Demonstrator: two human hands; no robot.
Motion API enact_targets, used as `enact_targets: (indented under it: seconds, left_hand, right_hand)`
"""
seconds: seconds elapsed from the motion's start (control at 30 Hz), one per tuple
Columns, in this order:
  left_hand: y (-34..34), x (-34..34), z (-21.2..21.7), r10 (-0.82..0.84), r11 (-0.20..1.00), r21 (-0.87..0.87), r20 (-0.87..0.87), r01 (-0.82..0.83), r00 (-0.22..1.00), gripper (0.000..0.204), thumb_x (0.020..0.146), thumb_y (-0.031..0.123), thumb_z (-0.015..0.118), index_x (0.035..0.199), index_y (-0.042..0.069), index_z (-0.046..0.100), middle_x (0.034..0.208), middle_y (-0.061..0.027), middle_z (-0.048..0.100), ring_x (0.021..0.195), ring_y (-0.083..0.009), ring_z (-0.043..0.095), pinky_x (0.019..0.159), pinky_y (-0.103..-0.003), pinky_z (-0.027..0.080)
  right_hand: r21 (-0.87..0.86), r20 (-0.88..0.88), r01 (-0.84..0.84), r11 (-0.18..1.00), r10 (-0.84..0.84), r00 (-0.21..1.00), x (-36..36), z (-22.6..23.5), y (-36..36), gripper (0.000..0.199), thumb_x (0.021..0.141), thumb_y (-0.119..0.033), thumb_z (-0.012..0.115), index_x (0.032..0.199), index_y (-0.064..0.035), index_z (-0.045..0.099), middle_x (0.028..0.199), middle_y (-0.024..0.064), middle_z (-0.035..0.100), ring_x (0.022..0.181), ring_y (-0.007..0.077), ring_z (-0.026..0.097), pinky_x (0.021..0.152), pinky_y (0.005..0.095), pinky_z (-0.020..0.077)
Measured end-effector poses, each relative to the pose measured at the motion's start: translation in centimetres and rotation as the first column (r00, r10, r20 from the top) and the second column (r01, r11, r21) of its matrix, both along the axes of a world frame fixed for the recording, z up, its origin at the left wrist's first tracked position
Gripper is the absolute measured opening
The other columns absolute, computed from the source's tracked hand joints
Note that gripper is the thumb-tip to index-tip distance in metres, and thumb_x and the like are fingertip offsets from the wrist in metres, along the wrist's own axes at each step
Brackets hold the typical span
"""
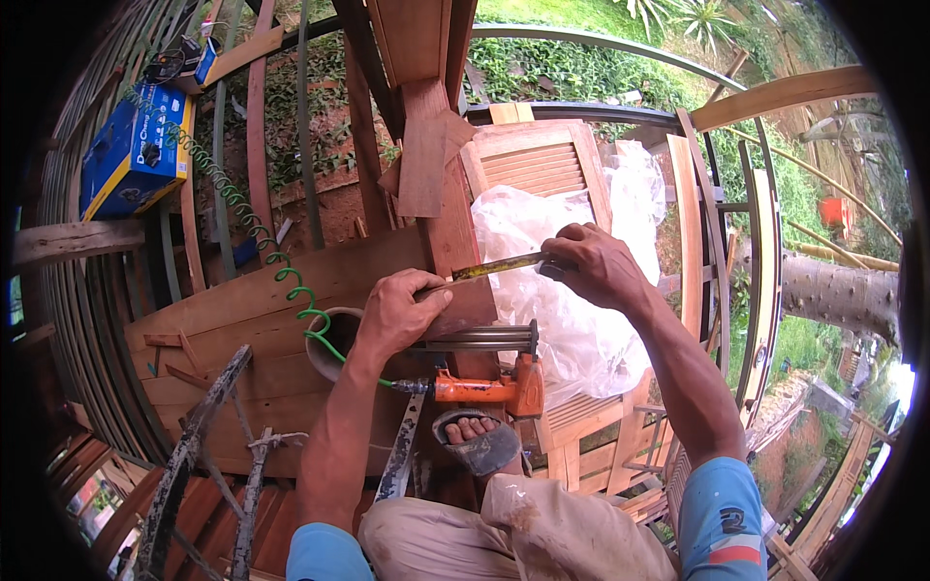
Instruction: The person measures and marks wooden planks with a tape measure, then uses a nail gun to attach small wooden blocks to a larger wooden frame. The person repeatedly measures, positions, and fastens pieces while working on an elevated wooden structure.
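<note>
A yellow tape measure blade (pixel 496 266) is stretched almost level between my two hands. My right hand (pixel 593 263) grips its right end, where a dark part shows at the fingers. At the other end my left hand (pixel 402 308) is closed with thumb and fingers pinched at the blade; its very tip is hidden. Behind the blade stands a reddish-brown wooden post (pixel 453 218). Below my hands lies an orange nail gun (pixel 494 387), its long magazine pointing left and a green coiled air hose (pixel 308 290) joined to it.
Crumpled clear plastic sheeting (pixel 572 329) covers slatted wooden panels (pixel 538 160) on the right. A blue and yellow box (pixel 138 150) sits far left. My sandalled foot (pixel 475 438) is beside the nail gun, near a paint-splashed metal ladder (pixel 208 426). Wide boards (pixel 242 329) lie left.
</note>
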State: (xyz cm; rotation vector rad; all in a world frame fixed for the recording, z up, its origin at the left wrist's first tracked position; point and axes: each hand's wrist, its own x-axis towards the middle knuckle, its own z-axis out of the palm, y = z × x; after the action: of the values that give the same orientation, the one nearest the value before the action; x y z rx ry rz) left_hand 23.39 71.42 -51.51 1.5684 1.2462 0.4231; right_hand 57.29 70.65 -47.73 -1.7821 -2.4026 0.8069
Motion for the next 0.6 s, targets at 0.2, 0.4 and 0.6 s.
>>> enact_targets:
  seconds: [0.2, 0.4, 0.6]
  left_hand:
    - [-0.02, -0.02, 0.25, -0.002, 1.0, 0.008, -0.001, 0.002, 1.0, 0.031, 0.094, 0.023, 0.08, 0.111, -0.003, 0.082, 0.107, -0.0202, 0.08, 0.102, -0.0347, 0.078, 0.092, -0.041, 0.06]
    - [-0.1, -0.02, -0.01, 0.006, 1.0, 0.015, 0.021, -0.006, 1.0, 0.03, 0.094, 0.022, 0.08, 0.111, -0.003, 0.081, 0.107, -0.0199, 0.08, 0.102, -0.0343, 0.078, 0.091, -0.041, 0.06]
    - [-0.03, -0.09, -0.43, 0.004, 1.0, 0.008, 0.014, -0.004, 1.0, 0.031, 0.094, 0.023, 0.081, 0.111, -0.002, 0.082, 0.106, -0.0194, 0.08, 0.102, -0.0335, 0.078, 0.09, -0.04, 0.06]
  right_hand:
    - [-0.024, 0.022, -0.008, 1.0, 0.008, 1.0, 0.06, -0.03, 0.11, 0.024, 0.095, -0.019, 0.079, 0.119, -0.0162, 0.08, 0.113, 0.0072, 0.076, 0.103, 0.0321, 0.072, 0.081, 0.0445, 0.0609]
    - [-0.039, 0.041, -0.012, 0.999, 0.014, 0.999, 0.04, 0.03, 0.27, 0.024, 0.095, -0.019, 0.08, 0.119, -0.0158, 0.08, 0.112, 0.0075, 0.076, 0.103, 0.0319, 0.072, 0.081, 0.0442, 0.0609]
    - [-0.02, 0.015, -0.018, 1.0, 0.018, 1.0, 0.08, 0.08, 0.32, 0.021, 0.096, -0.021, 0.08, 0.116, -0.0146, 0.08, 0.109, 0.0083, 0.076, 0.1, 0.0316, 0.072, 0.081, 0.0446, 0.0601]
